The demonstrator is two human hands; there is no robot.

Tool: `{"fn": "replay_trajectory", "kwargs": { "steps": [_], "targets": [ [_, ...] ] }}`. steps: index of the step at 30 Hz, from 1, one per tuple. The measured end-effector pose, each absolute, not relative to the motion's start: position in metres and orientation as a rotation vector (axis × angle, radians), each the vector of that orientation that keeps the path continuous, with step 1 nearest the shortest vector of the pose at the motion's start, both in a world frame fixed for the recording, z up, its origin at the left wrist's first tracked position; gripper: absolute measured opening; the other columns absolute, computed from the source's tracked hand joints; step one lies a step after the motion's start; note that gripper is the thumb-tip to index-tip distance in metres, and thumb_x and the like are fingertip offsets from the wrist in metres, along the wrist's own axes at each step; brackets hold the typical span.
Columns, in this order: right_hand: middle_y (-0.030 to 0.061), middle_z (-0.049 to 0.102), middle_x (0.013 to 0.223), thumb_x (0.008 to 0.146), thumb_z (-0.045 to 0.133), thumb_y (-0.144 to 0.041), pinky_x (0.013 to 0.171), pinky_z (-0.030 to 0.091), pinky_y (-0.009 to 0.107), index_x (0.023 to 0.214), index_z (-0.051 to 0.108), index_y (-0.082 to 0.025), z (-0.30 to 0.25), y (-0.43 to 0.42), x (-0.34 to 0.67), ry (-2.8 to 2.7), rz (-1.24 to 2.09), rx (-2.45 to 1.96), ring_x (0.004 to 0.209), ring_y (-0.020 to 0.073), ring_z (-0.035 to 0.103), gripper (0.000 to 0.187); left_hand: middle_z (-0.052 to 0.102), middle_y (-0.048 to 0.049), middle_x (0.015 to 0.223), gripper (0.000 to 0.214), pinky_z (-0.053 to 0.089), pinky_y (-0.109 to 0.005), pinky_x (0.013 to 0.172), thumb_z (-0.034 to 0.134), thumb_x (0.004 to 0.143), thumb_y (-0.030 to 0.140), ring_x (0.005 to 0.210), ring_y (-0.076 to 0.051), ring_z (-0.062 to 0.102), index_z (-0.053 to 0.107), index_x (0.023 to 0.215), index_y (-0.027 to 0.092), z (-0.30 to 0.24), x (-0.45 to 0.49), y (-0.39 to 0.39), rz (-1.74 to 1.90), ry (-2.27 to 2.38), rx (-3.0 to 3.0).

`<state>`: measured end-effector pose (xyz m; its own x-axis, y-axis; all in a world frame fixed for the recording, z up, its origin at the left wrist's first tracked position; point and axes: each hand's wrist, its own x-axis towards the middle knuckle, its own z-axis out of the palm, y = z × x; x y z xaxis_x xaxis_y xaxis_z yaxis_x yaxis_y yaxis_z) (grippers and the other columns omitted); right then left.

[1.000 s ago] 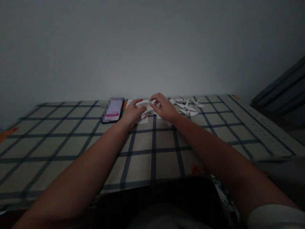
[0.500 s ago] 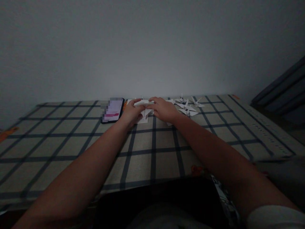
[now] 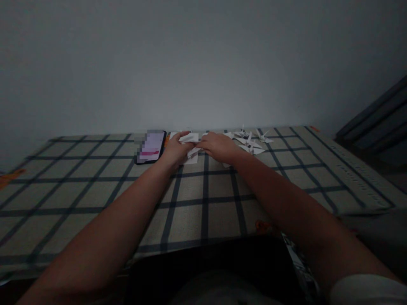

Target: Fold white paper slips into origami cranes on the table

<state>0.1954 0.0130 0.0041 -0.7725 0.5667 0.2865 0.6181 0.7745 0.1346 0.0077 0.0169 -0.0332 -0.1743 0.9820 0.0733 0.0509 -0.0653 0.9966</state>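
Observation:
A small folded piece of white paper is between my hands, partly hidden by the fingers. My left hand is closed on its left side, thumb toward the middle. From the right, my right hand pinches the paper, its fingertips meeting the left thumb. Beneath lies a flat white paper sheet. Several white folded paper cranes rest just right of my right hand, wings spread.
A phone with its screen lit lies left of my left hand. The checked tablecloth covers the table, which meets a plain wall at the back. A dark object is at the near edge.
My right fingers have drawn down and closer together, beside the left thumb. The folded paper has tilted between the hands. The phone and the cranes stay put.

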Motion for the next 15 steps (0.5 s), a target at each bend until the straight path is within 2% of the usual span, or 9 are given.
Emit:
{"fn": "replay_trajectory", "kwargs": {
  "steps": [5, 8, 13, 15],
  "targets": [
    [0.0106, 0.060, 0.131, 0.101, 0.042, -0.020, 0.086, 0.042, 0.036, 0.138, 0.057, -0.027, 0.008, 0.010, 0.198, -2.719, -0.451, -0.958, 0.114, 0.0269, 0.054, 0.040, 0.072, -0.0091, 0.097, 0.062, 0.055, -0.029, 0.067, 0.073, 0.067, 0.009, 0.072, -0.017, 0.068, 0.059, 0.126, 0.017, -0.023, 0.010, 0.011, 1.340, 1.257, 1.043],
    [0.0113, 0.061, 0.128, 0.101, 0.041, -0.019, 0.083, 0.042, 0.036, 0.138, 0.055, -0.027, 0.010, 0.010, 0.200, -2.721, -0.479, -0.997, 0.113, 0.0279, 0.053, 0.041, 0.072, -0.0080, 0.090, 0.062, 0.054, -0.028, 0.065, 0.074, 0.066, 0.007, 0.069, -0.017, 0.068, 0.059, 0.126, 0.015, -0.020, 0.012, 0.009, 1.327, 1.225, 1.019],
    [0.0134, 0.062, 0.127, 0.102, 0.039, -0.018, 0.088, 0.043, 0.037, 0.129, 0.060, -0.017, 0.005, 0.011, 0.197, -2.746, -0.470, -0.976, 0.115, 0.0274, 0.053, 0.035, 0.071, -0.0061, 0.088, 0.070, 0.048, -0.024, 0.057, 0.079, 0.066, 0.012, 0.060, -0.014, 0.064, 0.057, 0.131, 0.019, -0.021, 0.012, 0.009, 1.283, 1.256, 1.046],
    [0.0142, 0.061, 0.130, 0.102, 0.038, -0.018, 0.093, 0.042, 0.037, 0.126, 0.062, -0.014, 0.001, 0.013, 0.195, -2.739, -0.424, -0.969, 0.115, 0.0260, 0.054, 0.034, 0.071, -0.0067, 0.091, 0.072, 0.049, -0.024, 0.060, 0.079, 0.065, 0.011, 0.063, -0.014, 0.065, 0.056, 0.133, 0.019, -0.024, 0.012, 0.011, 1.283, 1.220, 1.056]
  ]
}}
